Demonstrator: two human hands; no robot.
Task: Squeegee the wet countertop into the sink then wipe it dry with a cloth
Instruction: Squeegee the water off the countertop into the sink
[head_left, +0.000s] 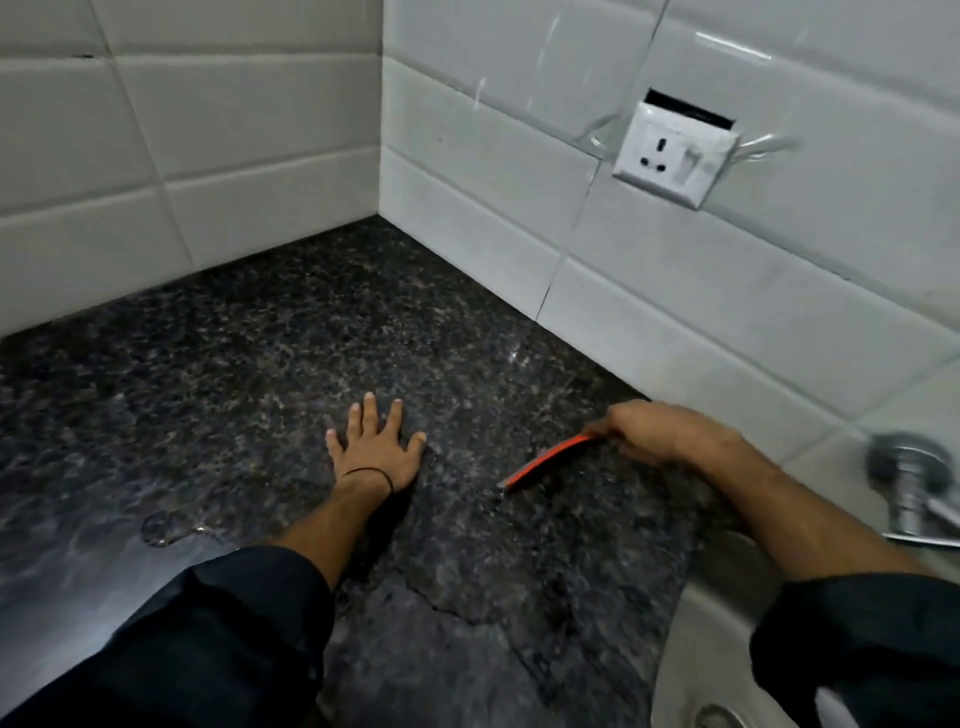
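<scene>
1. Our left hand (375, 449) presses spread on the wet countertop (260, 364).
2. At 3 o'clock our right hand (660, 431) seemingly grips the blurred squeegee (550, 460), handle hidden.
3. The sink (727, 597), 5 o'clock, is cut off.

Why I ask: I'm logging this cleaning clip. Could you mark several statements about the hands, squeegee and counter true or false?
1. The left hand lies flat on the countertop, fingers spread. True.
2. The right hand holds a blue cloth. False: it grips an orange squeegee.
3. A puddle lies on the countertop, near the dark sleeve. True.
4. A plug sits in the wall socket. False: the socket is empty.
</scene>
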